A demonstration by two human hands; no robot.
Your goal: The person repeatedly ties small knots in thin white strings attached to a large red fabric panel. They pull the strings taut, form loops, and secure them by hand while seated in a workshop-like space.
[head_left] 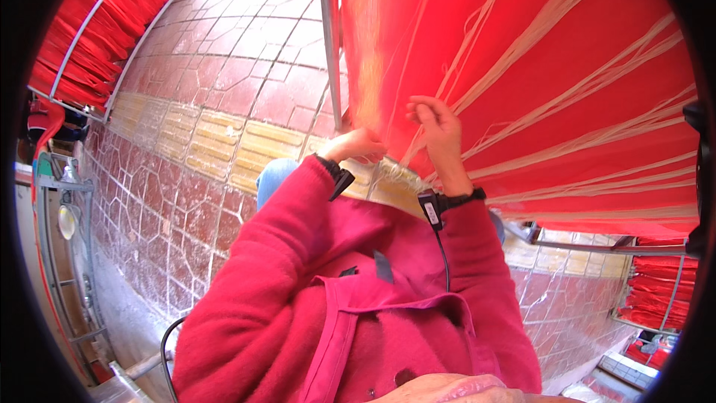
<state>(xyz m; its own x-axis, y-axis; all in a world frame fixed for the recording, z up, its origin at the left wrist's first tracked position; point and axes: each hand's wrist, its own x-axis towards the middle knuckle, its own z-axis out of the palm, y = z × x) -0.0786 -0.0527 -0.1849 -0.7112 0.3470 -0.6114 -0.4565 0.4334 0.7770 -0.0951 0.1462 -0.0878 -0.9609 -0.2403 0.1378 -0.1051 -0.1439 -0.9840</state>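
Note:
A broad red cloth (567,82) is stretched on a metal frame in front of me. Pale threads (522,37) fan across it in several loose bundles that draw together near my hands. My left hand (356,146) is at the cloth's near left corner, fingers closed and bent inward; whatever they hold is hidden. Just to the right, over the threads, my right hand (440,128) is raised with thumb and fingers pinched together. Anything between those fingertips is too fine to make out. Short thread ends (399,175) hang in a tangle below and between my hands.
A metal bar (330,37) edges the cloth on its left. Racks packed with red cloth (93,22) stand at the far left, and more red cloth (658,291) is stacked at the right. A metal stand (63,186) is at left on the tiled floor (179,209).

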